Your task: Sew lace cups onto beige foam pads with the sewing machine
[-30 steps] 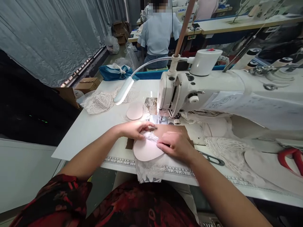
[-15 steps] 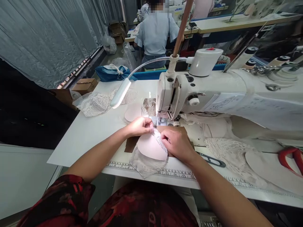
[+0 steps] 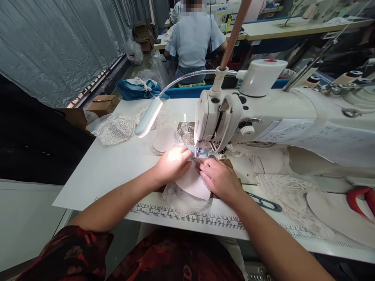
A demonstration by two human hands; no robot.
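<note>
Between my two hands lies a pale pink fabric cup [image 3: 191, 184] with white lace [image 3: 183, 203] spreading from its lower edge. My left hand [image 3: 174, 163] pinches the top edge of the cup just in front of the needle area. On the other side, my right hand [image 3: 218, 175] has its fingers closed on the cup's right edge. The white sewing machine [image 3: 234, 117] stands directly behind, its presser foot [image 3: 198, 151] close beyond my fingertips. A brown board [image 3: 231, 166] shows partly under the work. Whether the fabric is under the foot, I cannot tell.
Another pink cup [image 3: 164, 139] and lace pieces [image 3: 114, 129] lie to the left. A bent lamp [image 3: 149, 117] reaches over the table. On the right are more lace [image 3: 281, 195], a dark flat tool [image 3: 265, 202] and red-handled scissors [image 3: 361, 199]. A person [image 3: 193, 43] sits ahead.
My left hand has turned over the cup's top edge, into the lamp light. Both hands and the cup sit closer to the presser foot. The view has shifted slightly.
</note>
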